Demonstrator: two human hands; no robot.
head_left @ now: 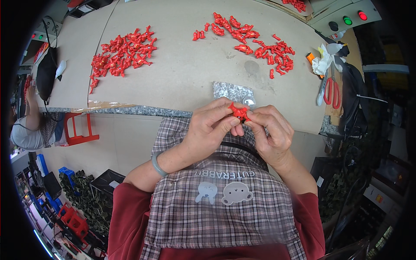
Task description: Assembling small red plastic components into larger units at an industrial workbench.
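Note:
A small red plastic figure is held between my two hands, just over the near edge of the table. My left hand pinches its left side with thumb and fingers. Thumb and fingers of my right hand close on its right side, where a small part may sit hidden by the fingertips. On the table, a pile of red figures lies at the left. Red figure bodies and smaller loose red pieces are scattered at the back right.
Red-handled scissors lie at the table's right edge beside crumpled white tissue. A control box with coloured buttons stands at the far right. A speckled grey patch shows beyond my hands. Another person sits at the left near a red stool.

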